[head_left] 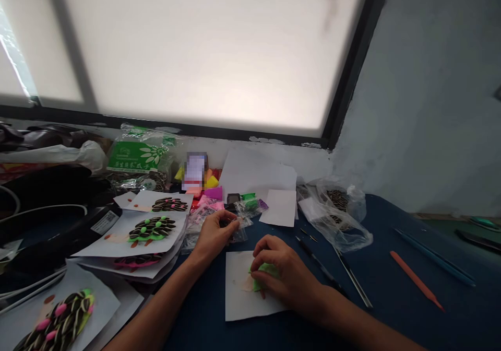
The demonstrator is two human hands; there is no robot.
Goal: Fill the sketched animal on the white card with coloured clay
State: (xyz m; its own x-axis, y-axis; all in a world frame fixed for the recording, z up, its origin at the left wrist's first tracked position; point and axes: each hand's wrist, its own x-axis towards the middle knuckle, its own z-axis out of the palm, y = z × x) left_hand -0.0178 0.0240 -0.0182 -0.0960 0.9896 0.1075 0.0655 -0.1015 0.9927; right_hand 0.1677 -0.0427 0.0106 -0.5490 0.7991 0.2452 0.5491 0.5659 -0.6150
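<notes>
My right hand [287,275] is over a small white paper [238,306], its thumb and fingertips pinched together. Partly under that hand lies a flat bright green clay shape [270,271] with a pale beige clay piece [248,283] at its left. Whatever the pinch holds, if anything, is too small to make out. My left hand [215,233] is up and left of the paper, fingers curled in at a small clear plastic bag [239,231]. What those fingers hold is hidden.
At left lie papers [94,246] bearing clay and striped-seed animals. A green-labelled seed bag [135,155] and colourful clay packets [213,191] stand behind. Rightward are a plastic bag of seeds [338,205], a pen [319,262], tweezers [354,278], an orange tool [417,278] and a blue tool [434,257].
</notes>
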